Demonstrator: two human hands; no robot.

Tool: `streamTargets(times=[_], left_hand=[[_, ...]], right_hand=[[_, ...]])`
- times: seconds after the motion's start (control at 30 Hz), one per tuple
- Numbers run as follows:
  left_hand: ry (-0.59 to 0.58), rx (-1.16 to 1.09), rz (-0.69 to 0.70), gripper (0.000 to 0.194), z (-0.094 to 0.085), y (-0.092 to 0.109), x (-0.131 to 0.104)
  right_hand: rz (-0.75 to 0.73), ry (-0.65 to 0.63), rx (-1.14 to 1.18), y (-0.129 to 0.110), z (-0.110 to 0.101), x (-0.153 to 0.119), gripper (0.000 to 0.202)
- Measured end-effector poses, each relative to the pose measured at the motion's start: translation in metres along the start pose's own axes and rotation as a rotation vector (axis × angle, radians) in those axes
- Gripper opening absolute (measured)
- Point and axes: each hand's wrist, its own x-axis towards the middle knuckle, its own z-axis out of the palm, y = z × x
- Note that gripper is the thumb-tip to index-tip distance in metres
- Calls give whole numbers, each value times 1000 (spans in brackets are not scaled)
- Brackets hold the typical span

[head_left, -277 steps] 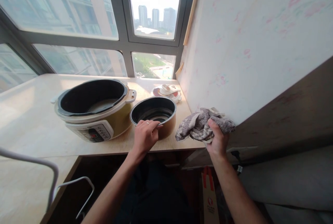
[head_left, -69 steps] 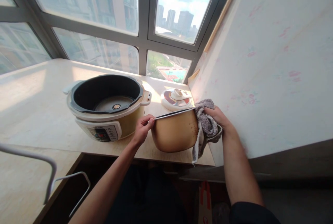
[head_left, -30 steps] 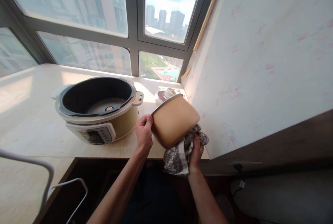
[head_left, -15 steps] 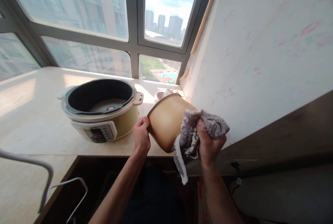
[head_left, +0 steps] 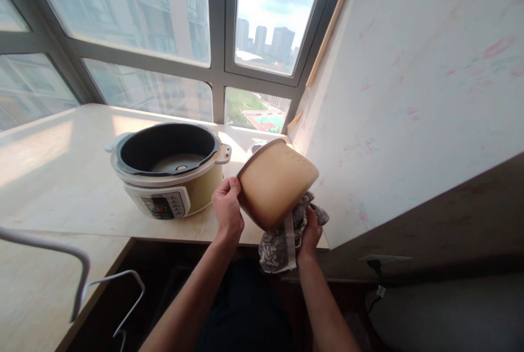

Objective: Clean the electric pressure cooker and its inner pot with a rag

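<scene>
My left hand (head_left: 228, 204) grips the rim of a golden inner pot (head_left: 278, 183), which is tilted on its side above the front of the ledge. A grey-brown patterned towel (head_left: 278, 248) is bunched in my right hand (head_left: 310, 234), pressed against the pot's bottom from below. Part of the right hand's fingers is hidden by the cloth. To the left stands the electric pressure cooker (head_left: 202, 191), lidless, its dark inside showing a metal plate at the bottom. The pot's inside faces away from me.
The cooker stands on a pale window ledge (head_left: 90, 177) beneath grey-framed windows. A flowered wall (head_left: 409, 95) closes off the right side. Behind the pot a small round item (head_left: 257, 147) is partly covered. White bent tubing (head_left: 49, 245) rises at the lower left.
My right hand has moved with the towel from the pot's right side down under its bottom, uncovering the printed markings. The pot has shifted slightly right in view, as has the whole scene.
</scene>
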Motion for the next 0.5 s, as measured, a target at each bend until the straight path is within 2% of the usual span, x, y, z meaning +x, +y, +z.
streamTargets(times=[0.13, 0.27, 0.37, 0.5], left_hand=[[-10, 38, 71, 40, -1, -1, 0], [-60, 133, 162, 39, -1, 0, -3], [-89, 184, 229, 34, 3, 1, -7], [-91, 219, 265, 28, 8, -3, -10]], right_hand=[[103, 9, 12, 20, -6, -34, 41], [133, -30, 45, 26, -10, -55, 46], [126, -69, 37, 26, -17, -62, 52], [103, -134, -1, 19, -31, -59, 50]])
